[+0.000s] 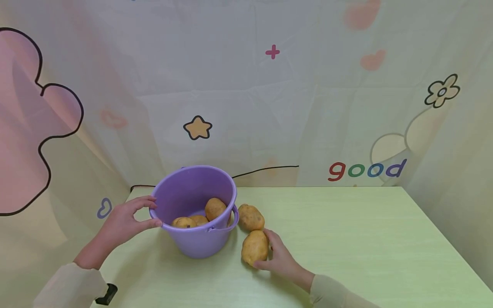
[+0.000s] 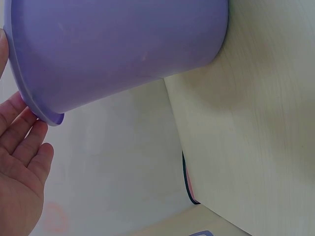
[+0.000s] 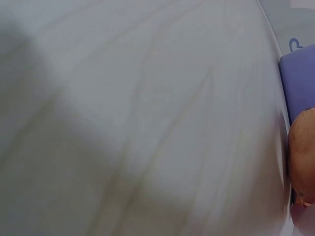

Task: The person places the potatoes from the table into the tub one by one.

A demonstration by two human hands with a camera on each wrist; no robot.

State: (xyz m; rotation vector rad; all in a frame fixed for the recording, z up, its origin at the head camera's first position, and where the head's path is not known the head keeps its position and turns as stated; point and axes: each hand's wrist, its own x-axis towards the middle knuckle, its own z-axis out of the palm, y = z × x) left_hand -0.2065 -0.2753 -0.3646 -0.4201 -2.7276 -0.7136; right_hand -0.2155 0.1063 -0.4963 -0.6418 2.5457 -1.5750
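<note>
A purple bucket (image 1: 200, 244) stands at the left of the table, its mouth toward me. Inside lie several potatoes (image 1: 215, 208). My left hand (image 1: 122, 224) holds the bucket's left rim between thumb and fingers; in the left wrist view its fingertips (image 2: 38, 129) rest at the rim. To the right of the bucket, my right hand (image 1: 284, 260) grips a potato (image 1: 254, 247) from its right side, thumb at the near end and fingers at the far end. Just behind it another potato (image 1: 251, 218) lies beside the bucket. A potato (image 3: 302, 155) shows at the right wrist view's edge.
The pale green table (image 1: 346, 244) stretches to the right of the hands. A printed curtain (image 1: 246, 107) hangs behind the table. The bucket's handle (image 1: 234, 220) rests down along its right side. A small black object (image 1: 106, 294) sits by the left sleeve.
</note>
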